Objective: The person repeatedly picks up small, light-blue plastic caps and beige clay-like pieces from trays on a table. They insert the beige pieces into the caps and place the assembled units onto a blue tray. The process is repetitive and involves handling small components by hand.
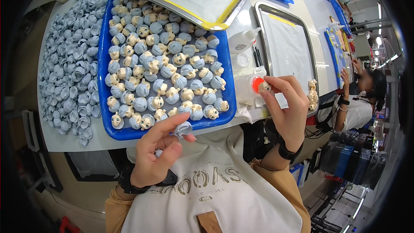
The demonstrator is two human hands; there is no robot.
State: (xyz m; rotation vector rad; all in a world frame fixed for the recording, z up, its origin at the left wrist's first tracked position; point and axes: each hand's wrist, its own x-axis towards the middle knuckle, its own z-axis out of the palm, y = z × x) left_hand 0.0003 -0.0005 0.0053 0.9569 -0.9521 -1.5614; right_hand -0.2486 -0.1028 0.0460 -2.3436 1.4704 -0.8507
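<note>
left hand [157,155] pinches a grey-blue hair piece [184,128] btwn thumb and forefinger, just at the near rim of the blue tray [101,60]. tray is packed w/ small doll heads [164,71], cream faces and blue hair. right hand [284,105] holds a small cream head part [264,86] in closed fingertips, over a red-capped pot [256,84]. loose grey hair shells [73,60] heaped left of tray. metal tray [261,26] w/ white sheet beyond right hand, a few finished heads [312,95] at its near edge.

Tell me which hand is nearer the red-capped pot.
Right. The right hand, pinching a small head, sits right beside the red-capped pot; the left hand holds a grey hair piece further left.
</note>
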